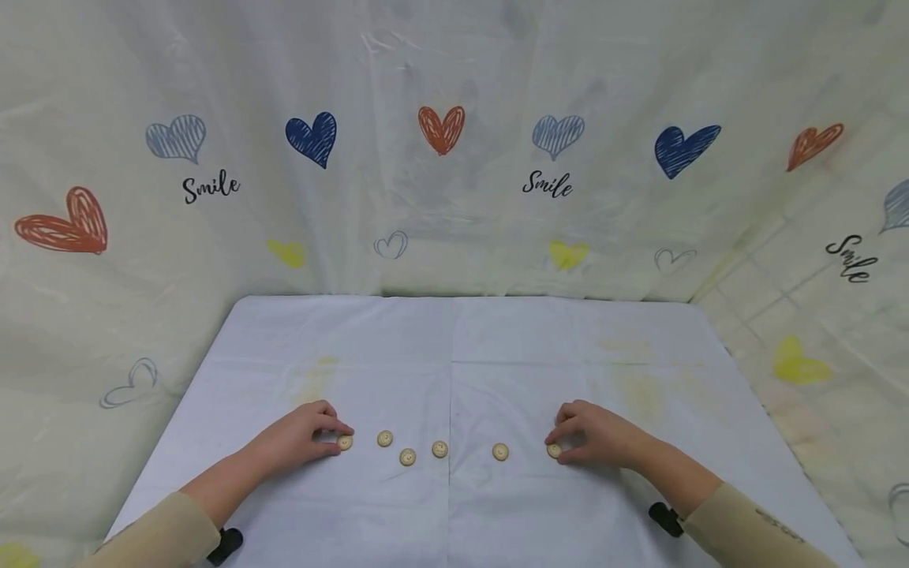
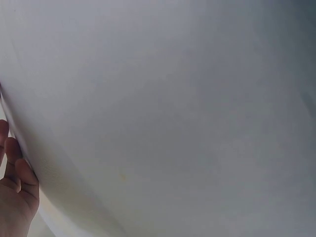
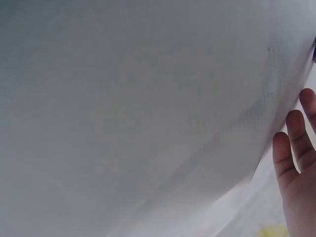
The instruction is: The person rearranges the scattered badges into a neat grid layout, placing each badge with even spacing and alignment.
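Observation:
At the left end of a loose row of round tan wooden buttons, my left hand [image 1: 307, 435] holds one button [image 1: 345, 442] between thumb and index finger, low over the white cloth. At the row's right end, the right hand [image 1: 598, 435] pinches another button [image 1: 554, 450] the same way. Between the hands lie several more: one button [image 1: 385, 439] near the left hand, a lower button [image 1: 408, 457], a button [image 1: 440, 449] near the middle crease and a button [image 1: 500, 452] toward the right. Both wrist views show only fingers [image 2: 25, 173] [image 3: 284, 155] against the cloth; no button is visible there.
A white cloth [image 1: 454, 521] with creases and faint yellow stains covers the table. Behind and beside it hangs a pale curtain [image 1: 454, 63] printed with hearts and "Smile". Dark wrist devices [image 1: 226, 546] [image 1: 665, 519] sit under both sleeves.

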`<state>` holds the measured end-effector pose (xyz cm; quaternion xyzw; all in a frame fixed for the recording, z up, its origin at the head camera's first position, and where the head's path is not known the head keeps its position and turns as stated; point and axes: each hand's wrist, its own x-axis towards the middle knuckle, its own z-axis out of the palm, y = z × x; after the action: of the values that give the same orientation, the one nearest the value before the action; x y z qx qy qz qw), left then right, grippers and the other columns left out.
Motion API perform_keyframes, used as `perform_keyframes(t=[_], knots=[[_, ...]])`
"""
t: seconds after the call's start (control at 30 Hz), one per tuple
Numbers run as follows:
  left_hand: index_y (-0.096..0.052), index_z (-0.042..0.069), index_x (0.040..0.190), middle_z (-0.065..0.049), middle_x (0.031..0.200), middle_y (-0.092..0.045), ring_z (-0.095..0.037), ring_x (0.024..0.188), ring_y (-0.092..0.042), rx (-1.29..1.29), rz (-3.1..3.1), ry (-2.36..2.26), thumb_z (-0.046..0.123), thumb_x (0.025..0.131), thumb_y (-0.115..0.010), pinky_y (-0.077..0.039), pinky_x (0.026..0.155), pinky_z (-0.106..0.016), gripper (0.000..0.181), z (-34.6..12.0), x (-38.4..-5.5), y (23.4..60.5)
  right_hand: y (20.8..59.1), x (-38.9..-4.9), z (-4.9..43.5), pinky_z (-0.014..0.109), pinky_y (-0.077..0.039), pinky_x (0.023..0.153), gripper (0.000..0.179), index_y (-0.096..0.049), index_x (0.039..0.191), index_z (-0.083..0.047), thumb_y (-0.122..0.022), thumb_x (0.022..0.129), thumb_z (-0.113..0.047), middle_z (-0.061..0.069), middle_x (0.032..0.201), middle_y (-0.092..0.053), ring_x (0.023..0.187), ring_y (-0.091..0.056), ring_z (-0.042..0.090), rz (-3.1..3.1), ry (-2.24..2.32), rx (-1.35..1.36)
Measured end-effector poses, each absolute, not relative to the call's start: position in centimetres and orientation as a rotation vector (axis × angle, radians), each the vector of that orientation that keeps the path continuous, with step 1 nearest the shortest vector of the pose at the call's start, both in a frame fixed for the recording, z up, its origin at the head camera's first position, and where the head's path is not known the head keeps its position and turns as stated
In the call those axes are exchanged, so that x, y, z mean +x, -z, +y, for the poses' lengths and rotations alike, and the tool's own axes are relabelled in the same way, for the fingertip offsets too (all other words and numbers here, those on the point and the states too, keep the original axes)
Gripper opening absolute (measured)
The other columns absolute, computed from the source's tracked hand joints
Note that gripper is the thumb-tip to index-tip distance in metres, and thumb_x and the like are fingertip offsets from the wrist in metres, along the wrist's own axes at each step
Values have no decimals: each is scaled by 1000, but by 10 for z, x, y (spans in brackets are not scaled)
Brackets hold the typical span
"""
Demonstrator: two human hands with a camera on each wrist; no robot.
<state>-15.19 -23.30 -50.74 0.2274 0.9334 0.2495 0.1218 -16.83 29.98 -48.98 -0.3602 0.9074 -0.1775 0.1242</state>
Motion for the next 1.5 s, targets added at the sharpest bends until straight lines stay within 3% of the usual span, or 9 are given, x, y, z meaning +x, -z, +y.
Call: perform_keyframes(t=[1.0,1.5], knots=[[-77,27,111,14,98,-52,-6,87,-49,664,2715,-754,28,85,-79,-45,76,-28,26,-235,-150,507,494,-173,299,32,-46,84,21,-76,101,-33,-82,82,-33,-19,97,-56,93,-50,4,2632,547,-971],[-77,27,110,13,98,-52,-7,86,-49,647,2709,-771,27,84,-80,-45,75,-28,26,-231,-149,502,488,-185,297,27,-46,74,16,-75,98,-29,-81,84,-26,-11,90,-58,83,-52,7,2634,773,-852]])
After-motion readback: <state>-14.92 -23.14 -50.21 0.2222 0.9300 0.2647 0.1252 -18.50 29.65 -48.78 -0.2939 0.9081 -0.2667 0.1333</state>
